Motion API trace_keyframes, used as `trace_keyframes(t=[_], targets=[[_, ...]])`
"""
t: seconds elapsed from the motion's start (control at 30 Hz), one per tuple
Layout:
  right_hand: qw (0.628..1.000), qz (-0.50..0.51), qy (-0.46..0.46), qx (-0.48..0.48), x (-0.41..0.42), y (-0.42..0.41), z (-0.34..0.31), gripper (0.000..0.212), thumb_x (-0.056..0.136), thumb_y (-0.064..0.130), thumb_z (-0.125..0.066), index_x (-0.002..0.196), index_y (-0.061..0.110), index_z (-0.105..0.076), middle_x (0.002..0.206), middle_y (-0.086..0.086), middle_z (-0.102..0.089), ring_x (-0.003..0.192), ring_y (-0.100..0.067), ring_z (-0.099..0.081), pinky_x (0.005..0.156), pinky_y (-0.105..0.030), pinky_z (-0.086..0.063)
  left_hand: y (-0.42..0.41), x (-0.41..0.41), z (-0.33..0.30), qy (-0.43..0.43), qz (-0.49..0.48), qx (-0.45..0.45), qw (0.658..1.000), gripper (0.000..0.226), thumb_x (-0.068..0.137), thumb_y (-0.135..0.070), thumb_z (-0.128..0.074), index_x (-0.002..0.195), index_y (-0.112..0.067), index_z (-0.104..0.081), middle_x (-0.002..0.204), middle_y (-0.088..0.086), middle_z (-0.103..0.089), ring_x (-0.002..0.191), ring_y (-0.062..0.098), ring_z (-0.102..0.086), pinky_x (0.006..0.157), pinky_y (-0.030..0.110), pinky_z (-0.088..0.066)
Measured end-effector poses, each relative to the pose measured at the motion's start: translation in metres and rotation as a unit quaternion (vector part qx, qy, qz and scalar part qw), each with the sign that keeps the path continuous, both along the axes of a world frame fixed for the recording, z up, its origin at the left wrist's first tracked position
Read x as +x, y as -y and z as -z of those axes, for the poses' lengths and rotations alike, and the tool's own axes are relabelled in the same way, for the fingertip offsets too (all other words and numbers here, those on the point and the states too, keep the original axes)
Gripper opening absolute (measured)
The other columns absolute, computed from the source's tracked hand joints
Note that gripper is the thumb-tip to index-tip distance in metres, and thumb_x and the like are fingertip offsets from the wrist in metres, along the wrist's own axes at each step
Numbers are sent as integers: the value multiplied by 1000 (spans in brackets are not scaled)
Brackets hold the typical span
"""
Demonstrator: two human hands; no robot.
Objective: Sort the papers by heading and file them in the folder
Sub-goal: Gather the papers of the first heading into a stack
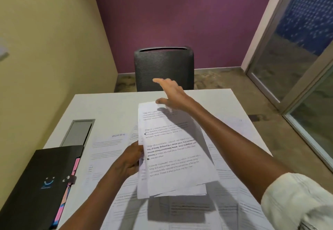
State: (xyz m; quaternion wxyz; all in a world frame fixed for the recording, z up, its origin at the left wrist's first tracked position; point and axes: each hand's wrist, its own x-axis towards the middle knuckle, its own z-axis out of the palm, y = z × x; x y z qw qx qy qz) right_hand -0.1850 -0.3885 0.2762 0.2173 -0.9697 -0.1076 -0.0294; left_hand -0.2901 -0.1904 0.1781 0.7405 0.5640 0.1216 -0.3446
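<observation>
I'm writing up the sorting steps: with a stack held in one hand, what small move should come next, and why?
Probably bring the right hand down onto the top edge of the held stack to lift off the top sheet. The left hand grips the stack by its left edge, the right is open above it, and sheets already lie spread on the table.

The held sheets (173,150) are white with black print, some lines bold, and carry two black dots at the left margin; the papers spread on the table (111,150) are white with grey lines of text, one bearing a dark handwritten heading. The folder (39,184) is black with a small blue smile mark and white dots on its cover, and pink and blue tabs show along its edge. The table (108,107) is white with a grey inset panel (77,132), the chair (164,67) dark grey with a fine ribbed weave, the walls yellow-green at left and purple behind, the floor mottled brown, and the sleeve (297,199) cream.
</observation>
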Motion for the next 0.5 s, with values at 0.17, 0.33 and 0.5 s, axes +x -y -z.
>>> trace_keyframes(t=[0.17,0.33,0.5], targets=[[946,226,-28,230,-41,30,41,89,80,48,-73,149,25,-22,154,-8,-31,138,-29,-36,106,-47,-38,-12,-10,11,-8,-47,-11,999,25,96,-2,-53,116,2,-68,113,24,-70,96,36,-72,70,42,-60],[876,260,-220,341,-89,49,82,94,80,49,-73,149,12,-21,151,-11,-38,129,-26,-48,100,-29,-43,-12,-8,20,5,-102,33,994,29,94,10,-50,118,5,-66,101,19,-74,78,26,-74,61,33,-60],[845,238,-240,415,-118,34,113,56,84,22,-75,131,9,-48,129,-9,-62,101,-18,-64,84,-27,-55,1,-10,13,-4,-90,57,994,23,94,0,-61,115,7,-66,102,24,-73,77,31,-73,69,43,-63]])
